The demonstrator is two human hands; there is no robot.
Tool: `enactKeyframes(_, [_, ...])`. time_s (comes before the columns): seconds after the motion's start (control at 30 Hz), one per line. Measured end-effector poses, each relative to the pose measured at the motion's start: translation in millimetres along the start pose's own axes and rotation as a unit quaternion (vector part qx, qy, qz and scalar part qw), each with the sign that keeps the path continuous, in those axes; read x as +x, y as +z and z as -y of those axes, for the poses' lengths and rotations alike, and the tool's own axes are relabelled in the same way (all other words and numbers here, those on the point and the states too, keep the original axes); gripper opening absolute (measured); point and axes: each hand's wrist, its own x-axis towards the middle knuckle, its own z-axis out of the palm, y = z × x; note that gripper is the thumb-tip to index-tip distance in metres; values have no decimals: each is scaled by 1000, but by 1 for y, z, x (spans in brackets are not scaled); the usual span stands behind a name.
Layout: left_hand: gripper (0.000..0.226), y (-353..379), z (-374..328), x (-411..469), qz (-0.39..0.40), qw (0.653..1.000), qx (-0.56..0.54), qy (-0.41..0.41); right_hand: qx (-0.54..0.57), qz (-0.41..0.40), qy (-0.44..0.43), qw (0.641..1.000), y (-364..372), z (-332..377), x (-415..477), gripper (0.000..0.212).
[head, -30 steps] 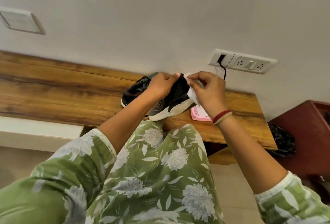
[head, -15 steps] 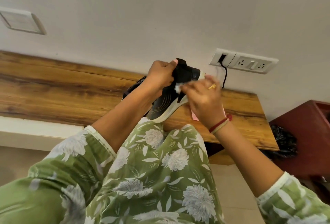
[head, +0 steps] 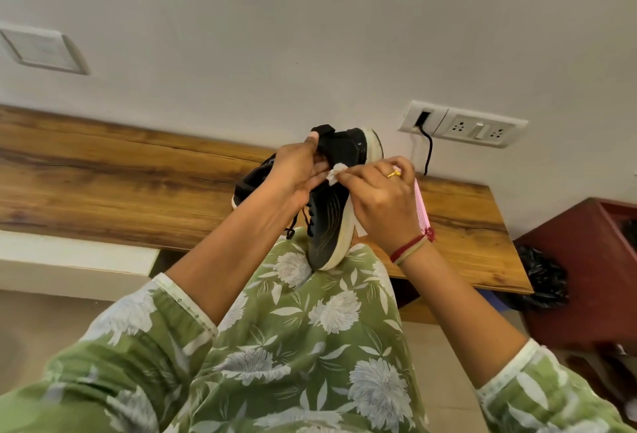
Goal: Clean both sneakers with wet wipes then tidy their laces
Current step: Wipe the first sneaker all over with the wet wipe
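Note:
A black sneaker with a white sole (head: pixel 332 215) stands nearly on end, heel up, its toe resting on my lap. My left hand (head: pixel 298 174) grips it at the heel collar. My right hand (head: pixel 382 198) pinches a crumpled white wet wipe (head: pixel 336 174) against the sneaker's side near the heel. The second black sneaker (head: pixel 253 182) lies on the wooden shelf (head: pixel 120 184) behind my left wrist, mostly hidden. A black lace end (head: pixel 291 231) dangles below my left hand.
A pink wipes pack (head: pixel 422 208) lies on the shelf behind my right hand. A wall socket (head: pixel 462 124) with a black cable (head: pixel 427 153) is above it. A dark red cabinet (head: pixel 586 267) and a black bag (head: pixel 541 281) are at the right.
The sneaker has been tipped up from lying on the shelf to standing heel-up against my lap. My right hand moved with the wipe from the heel top to the sneaker's side.

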Motion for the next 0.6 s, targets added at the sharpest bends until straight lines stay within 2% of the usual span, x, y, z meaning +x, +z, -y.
enactKeyframes(0.13, [24,2,-2,-2,36,999,11,32,51,-20,158,986,-9,-6,17,18])
enactKeyframes(0.2, [25,5,-1,-2,43,998,7,41,54,-15,174,983,-5,-1,16,19])
enactKeyframes(0.27, [24,4,3,3,30,999,-26,27,50,26,157,986,5,11,1,24])
enactKeyframes(0.33, [21,-2,9,10,-5,998,-63,0,66,84,159,981,16,17,-20,27])
enactKeyframes(0.4, [20,-11,17,13,-38,995,-89,-24,107,111,202,967,21,15,-36,23])
enactKeyframes(0.6, [39,-32,32,10,-90,987,-123,-46,251,32,344,904,20,6,-26,19])
